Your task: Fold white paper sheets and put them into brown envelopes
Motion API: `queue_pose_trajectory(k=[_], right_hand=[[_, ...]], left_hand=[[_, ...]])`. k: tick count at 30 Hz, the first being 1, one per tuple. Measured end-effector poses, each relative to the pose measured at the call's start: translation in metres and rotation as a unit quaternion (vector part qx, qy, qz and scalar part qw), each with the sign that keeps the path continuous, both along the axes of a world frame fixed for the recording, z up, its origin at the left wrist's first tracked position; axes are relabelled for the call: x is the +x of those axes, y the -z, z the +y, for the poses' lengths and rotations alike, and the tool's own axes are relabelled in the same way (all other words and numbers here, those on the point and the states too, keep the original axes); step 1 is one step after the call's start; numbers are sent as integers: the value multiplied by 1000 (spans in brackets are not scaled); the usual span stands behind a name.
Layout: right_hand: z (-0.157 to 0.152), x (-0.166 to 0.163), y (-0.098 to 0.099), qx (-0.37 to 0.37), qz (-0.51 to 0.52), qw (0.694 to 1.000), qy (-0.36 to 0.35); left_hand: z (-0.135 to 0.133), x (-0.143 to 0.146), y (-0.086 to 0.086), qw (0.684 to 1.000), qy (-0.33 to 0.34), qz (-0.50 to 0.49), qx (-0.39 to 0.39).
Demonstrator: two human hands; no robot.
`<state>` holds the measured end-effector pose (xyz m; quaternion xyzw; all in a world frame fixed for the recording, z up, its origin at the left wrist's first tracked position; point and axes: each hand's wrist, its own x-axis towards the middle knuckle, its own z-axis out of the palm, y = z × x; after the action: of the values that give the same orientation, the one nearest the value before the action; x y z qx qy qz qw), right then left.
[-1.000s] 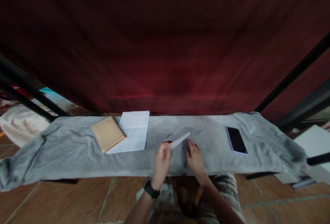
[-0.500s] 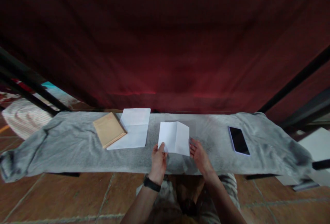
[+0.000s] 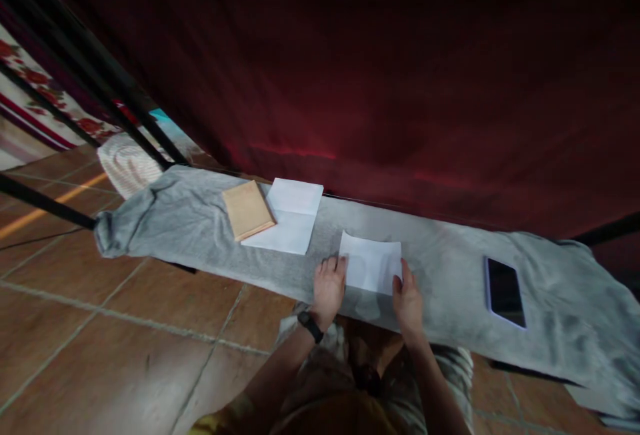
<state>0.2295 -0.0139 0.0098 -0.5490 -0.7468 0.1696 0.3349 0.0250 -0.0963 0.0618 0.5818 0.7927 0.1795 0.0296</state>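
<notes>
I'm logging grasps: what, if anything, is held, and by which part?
The smaller white paper, seemingly by its right edge, in the right grip. The left grip is at its left edge; whether it pinches cannot be told.

The left hand (image 3: 329, 288) and right hand (image 3: 409, 301) are bare, as are both forearms (image 3: 280, 371). Around the left wrist sits a dark, nearly black wristband (image 3: 311, 327), its details blurred. A mustard-yellow sleeve (image 3: 217, 421) ends near the left elbow, matching the dim yellowish top (image 3: 345, 416) at the lower edge. The loose, pale greyish trousers (image 3: 457, 371) show darker stripes over the right leg and soft creases.
</notes>
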Motion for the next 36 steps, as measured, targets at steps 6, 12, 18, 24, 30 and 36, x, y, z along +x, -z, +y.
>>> queue_pose_trajectory(k=[6,12,18,24,30,36], right_hand=[[-3,-4,5,52,-25,998,-6],[-3,0,2,95,-43,995,-5],[-4,-22,-6,97,-26,990,-95],[6,-55,-4,67,-77,961,-256],[30,-61,3,68,-147,958,-235],[36,-66,6,97,-173,955,-223]], left_hand=[[8,18,7,980,171,101,2],[10,24,20,962,267,62,15],[8,19,23,952,296,77,31],[10,19,33,943,324,66,31],[8,19,36,932,355,51,62],[6,20,33,927,366,57,57]])
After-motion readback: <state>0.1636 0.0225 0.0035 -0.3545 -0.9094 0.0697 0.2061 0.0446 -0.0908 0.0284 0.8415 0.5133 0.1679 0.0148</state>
